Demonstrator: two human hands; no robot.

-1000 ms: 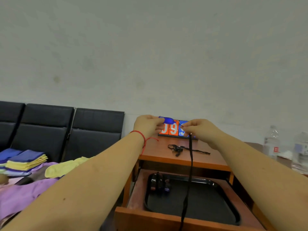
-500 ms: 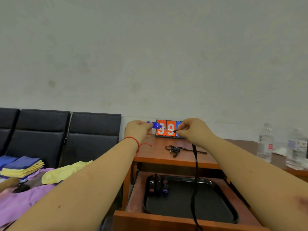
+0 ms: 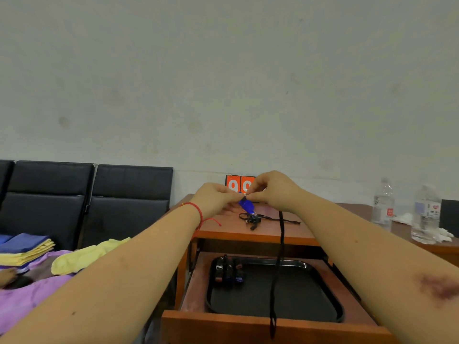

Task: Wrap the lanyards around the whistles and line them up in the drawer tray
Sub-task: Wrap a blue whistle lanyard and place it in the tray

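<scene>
A blue whistle (image 3: 246, 205) hangs between my two hands above the desk. My left hand (image 3: 215, 197) and my right hand (image 3: 275, 190) pinch at its top, fingertips close together. Its black lanyard (image 3: 280, 256) drops from under my right hand and dangles over the open drawer, past the front edge. A black tray (image 3: 310, 289) lies in the drawer; several wrapped whistles (image 3: 228, 271) stand in a row at its back left corner. Another black whistle with a loose lanyard (image 3: 255, 218) lies on the desktop.
An orange and blue flip scoreboard (image 3: 236, 184) stands at the wall behind my hands. Two water bottles (image 3: 383, 204) stand on the desk to the right. Black chairs (image 3: 99, 194) with folded cloths (image 3: 27, 247) and a yellow sock (image 3: 84, 254) are on the left.
My hands have come together from being apart. The blue whistle, held sideways by my left hand before, now hangs downward between both hands. The lanyard still dangles over the drawer.
</scene>
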